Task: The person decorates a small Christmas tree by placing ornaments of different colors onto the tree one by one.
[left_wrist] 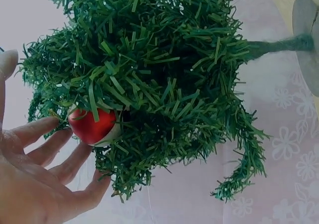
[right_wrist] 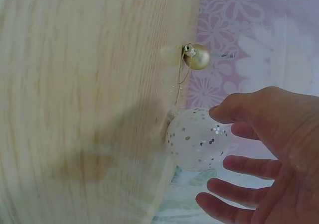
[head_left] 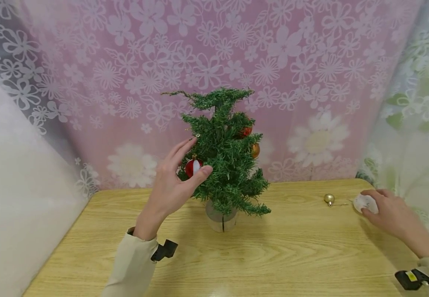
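Observation:
A small green Christmas tree (head_left: 221, 156) stands mid-table. At its left side my left hand (head_left: 171, 181) has its fingers extended around a red and white ball ornament (left_wrist: 92, 124) that sits among the branches. In the left wrist view the fingertips are close to this ornament without gripping it; whether they touch is unclear. Far to the right, my right hand (head_left: 396, 214) is at a whitish see-through ball ornament (right_wrist: 197, 139) with silver flecks. The thumb (right_wrist: 229, 109) is at its edge, and the other fingers are spread apart. A small gold ball ornament (head_left: 329, 199) lies just left of it.
Another red ornament (head_left: 246, 131) and an orange-gold ornament (head_left: 255, 151) hang on the tree's right side. The tree's round base (head_left: 218, 222) rests on the wooden table (head_left: 292, 255). A pink floral curtain (head_left: 207, 49) hangs behind the table.

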Demonstrator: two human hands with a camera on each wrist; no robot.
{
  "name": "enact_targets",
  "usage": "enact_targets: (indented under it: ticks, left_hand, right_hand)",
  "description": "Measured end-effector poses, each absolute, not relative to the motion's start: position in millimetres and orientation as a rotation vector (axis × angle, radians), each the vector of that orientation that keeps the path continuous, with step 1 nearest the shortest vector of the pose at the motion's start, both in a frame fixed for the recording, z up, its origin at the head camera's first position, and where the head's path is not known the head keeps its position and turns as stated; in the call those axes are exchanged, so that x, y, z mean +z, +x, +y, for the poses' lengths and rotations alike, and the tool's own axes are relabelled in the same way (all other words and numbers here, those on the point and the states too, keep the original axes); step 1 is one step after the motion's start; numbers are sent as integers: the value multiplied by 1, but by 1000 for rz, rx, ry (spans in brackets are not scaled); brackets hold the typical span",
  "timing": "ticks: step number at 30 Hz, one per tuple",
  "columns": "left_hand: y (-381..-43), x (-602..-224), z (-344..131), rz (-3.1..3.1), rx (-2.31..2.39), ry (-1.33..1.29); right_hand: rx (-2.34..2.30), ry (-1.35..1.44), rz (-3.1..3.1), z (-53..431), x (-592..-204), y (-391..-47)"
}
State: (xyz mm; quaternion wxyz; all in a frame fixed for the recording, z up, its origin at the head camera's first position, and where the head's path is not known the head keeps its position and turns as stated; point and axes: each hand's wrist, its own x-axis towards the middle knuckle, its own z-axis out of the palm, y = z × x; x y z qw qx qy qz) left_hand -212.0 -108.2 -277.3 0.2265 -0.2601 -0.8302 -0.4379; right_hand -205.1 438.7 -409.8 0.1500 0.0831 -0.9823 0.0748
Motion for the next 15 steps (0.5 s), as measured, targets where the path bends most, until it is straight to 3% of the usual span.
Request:
enact_targets:
  ticks: [15]
  left_hand:
    - [-213,-276,-99,-2315,-1206,-691]
  right_hand:
    - [336,156,-2930,438,-407,-207]
